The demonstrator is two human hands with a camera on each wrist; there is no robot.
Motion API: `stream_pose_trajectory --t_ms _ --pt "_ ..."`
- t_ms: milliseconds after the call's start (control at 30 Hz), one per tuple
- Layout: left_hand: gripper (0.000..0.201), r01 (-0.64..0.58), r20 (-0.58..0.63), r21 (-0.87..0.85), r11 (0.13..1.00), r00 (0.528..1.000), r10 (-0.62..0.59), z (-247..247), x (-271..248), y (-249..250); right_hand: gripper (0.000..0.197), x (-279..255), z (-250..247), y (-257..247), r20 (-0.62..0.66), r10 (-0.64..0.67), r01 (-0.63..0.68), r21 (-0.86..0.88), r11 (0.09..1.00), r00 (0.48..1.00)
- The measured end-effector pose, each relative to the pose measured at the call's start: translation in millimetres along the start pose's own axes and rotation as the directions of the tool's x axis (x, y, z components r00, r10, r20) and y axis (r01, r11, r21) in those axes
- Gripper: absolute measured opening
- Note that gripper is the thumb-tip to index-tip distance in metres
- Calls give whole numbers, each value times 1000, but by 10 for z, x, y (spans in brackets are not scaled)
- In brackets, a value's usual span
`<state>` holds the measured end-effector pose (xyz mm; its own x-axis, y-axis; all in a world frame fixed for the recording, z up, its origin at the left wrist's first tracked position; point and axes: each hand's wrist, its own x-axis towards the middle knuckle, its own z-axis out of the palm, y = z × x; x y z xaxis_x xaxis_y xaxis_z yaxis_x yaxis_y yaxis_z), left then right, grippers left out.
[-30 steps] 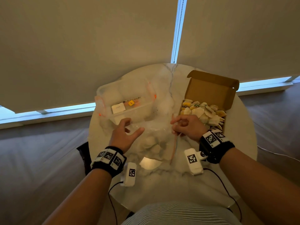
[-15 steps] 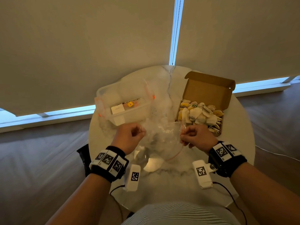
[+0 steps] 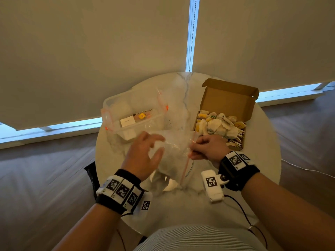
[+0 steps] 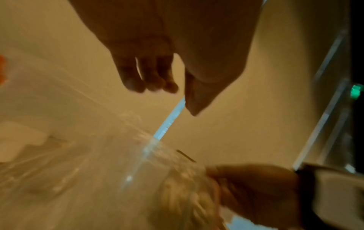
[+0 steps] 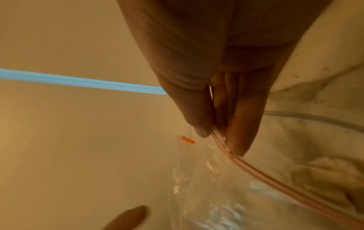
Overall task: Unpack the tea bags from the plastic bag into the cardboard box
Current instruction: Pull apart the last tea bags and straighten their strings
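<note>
A clear plastic bag (image 3: 174,151) with a red zip rim is held up above the round marble table (image 3: 259,160). Pale tea bags (image 3: 167,163) show blurred through its film. My right hand (image 3: 194,144) pinches the rim; in the right wrist view thumb and fingers (image 5: 214,137) clamp the zip strip (image 5: 262,175). My left hand (image 3: 158,145) hovers at the bag's left side with fingers spread, holding nothing; the left wrist view shows it (image 4: 174,101) loose above the film (image 4: 94,168). The open cardboard box (image 3: 228,100) at right holds several tea bags (image 3: 217,125).
A clear plastic container (image 3: 116,113) with orange latches and small cards inside stands at the table's back left. The box lid leans back toward the window blinds. Cables trail from both wrist cameras over the table's near edge.
My left hand has let go of the bag's left edge, opened, and moved right toward the bag. The right hand keeps its pinch on the zip rim, and the bag hangs more upright.
</note>
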<state>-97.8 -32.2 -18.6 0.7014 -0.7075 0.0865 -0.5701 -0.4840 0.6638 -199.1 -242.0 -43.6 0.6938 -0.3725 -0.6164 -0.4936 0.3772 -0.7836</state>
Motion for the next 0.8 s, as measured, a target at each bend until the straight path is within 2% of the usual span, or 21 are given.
stream_pose_trajectory --t_ms 33,67,100,133,167,200,300,333,367,400,433,467,500,533,633,800 --pt "30 -57 206 44 997 978 47 46 -21 72 20 10 39 -13 5 12 -12 33 999 1000" --pt "35 -90 410 124 988 912 32 109 -41 130 19 22 75 -29 13 25 -25 57 998 1000" --pt "40 -124 548 212 969 836 -12 182 -60 160 18 34 108 -42 22 36 -38 74 997 999" --pt "43 -146 605 277 950 794 -54 249 -70 167 19 49 138 -55 33 46 -49 91 995 998" --pt "46 -152 608 311 938 790 -73 300 -70 156 19 63 164 -64 47 49 -54 109 993 998" --pt "48 -143 584 322 936 808 -77 337 -67 134 17 75 181 -68 62 45 -53 132 990 997" --pt "36 -45 424 297 954 901 -89 381 -40 49 9 132 210 -44 100 -34 18 158 987 994" --pt "27 5 353 297 955 929 -114 379 -37 26 8 161 218 -3 102 -80 71 90 993 992" --pt "20 53 287 296 954 947 -142 373 -44 12 10 196 229 60 105 -147 154 -58 986 983" --pt "17 94 238 299 950 957 -169 370 -59 6 14 235 246 141 138 -235 265 -282 922 962" --pt "17 126 207 300 946 959 -193 371 -81 6 17 265 269 222 223 -297 371 -516 772 929" --pt "17 148 191 303 941 958 -212 371 -106 8 19 298 306 308 333 -298 447 -682 579 895" --pt "18 162 182 305 938 957 -225 370 -130 6 21 329 346 387 414 -248 482 -777 404 876" --pt "18 167 179 307 937 957 -229 371 -154 5 24 365 378 455 450 -180 484 -826 289 875" --pt "18 165 187 283 945 957 -223 386 -191 10 29 465 480 554 445 -28 444 -886 131 895" --pt "21 164 218 258 952 950 -223 441 -209 21 42 526 722 655 553 14 552 -833 35 833"
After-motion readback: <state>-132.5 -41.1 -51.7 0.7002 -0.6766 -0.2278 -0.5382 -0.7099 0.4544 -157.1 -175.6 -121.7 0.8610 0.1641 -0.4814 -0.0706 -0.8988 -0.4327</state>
